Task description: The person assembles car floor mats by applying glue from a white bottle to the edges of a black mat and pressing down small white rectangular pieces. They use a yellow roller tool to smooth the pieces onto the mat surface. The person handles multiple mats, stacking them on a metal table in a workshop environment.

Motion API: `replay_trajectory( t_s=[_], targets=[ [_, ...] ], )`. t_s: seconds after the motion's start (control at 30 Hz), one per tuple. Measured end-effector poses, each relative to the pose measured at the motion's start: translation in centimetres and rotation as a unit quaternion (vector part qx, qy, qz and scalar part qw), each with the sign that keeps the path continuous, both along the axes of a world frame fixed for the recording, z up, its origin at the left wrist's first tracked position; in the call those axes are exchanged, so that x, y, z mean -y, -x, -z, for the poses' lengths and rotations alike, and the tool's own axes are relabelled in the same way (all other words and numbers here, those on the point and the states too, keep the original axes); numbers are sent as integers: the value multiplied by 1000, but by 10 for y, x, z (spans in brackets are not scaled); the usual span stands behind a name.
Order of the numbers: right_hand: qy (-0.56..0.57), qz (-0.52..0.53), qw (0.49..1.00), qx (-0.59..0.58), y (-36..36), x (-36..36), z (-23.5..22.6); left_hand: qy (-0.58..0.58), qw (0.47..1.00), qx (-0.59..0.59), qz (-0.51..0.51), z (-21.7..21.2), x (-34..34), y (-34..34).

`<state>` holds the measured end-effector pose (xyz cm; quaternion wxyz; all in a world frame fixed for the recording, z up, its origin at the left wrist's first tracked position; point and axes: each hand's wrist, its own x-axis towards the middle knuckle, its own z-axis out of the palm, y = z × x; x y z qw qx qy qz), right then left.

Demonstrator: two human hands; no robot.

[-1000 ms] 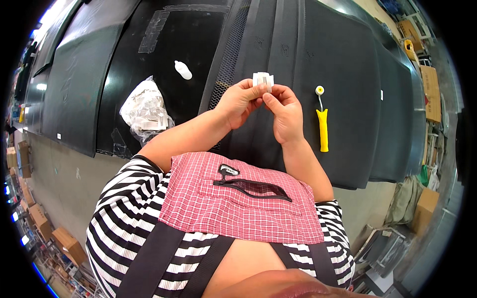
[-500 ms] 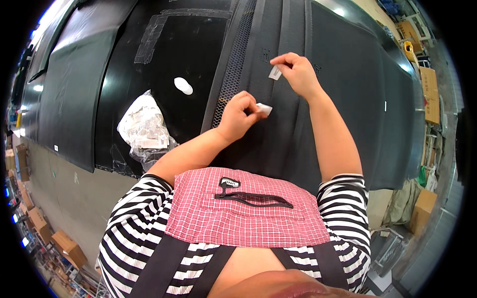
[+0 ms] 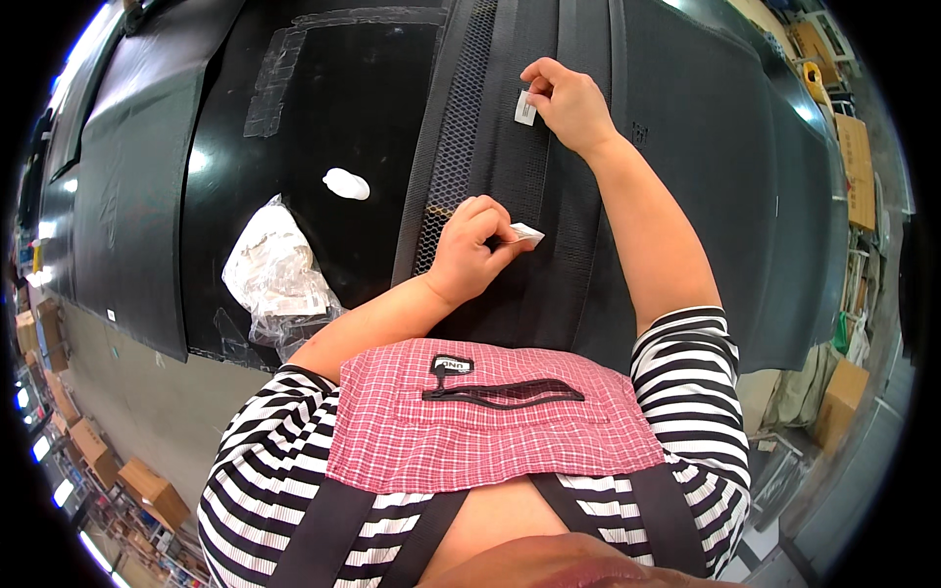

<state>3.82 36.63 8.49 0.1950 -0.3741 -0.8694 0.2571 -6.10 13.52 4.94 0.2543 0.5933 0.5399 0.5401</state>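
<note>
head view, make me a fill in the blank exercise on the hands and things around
Of the left hand and the right hand, the ____ one is farther from the checked apron.
The right hand pinches a small tag coloured ____.
The plastic bag lies on the person's ____ side.
The sleeves carry black and white ____.
Missing words: right; white; left; stripes.

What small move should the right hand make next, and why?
Perhaps lower the right hand slightly and press its small white rectangular label onto the black textured sheet: the label is pinched near one edge, over that sheet, though contact is unclear. The left hand holds another white label-like piece apart.
</note>
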Motion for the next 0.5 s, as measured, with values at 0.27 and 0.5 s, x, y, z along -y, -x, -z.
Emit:
replay_trajectory(
  t_s=[0.27,0.5],
  targets=[
    [-15,2,1000,-8,2,-7,9,0,1000,6,-3,-1,-1,0],
    [-19,22,1000,5,5,-6,11,8,1000,7,-3,0,0,1]
  ],
)
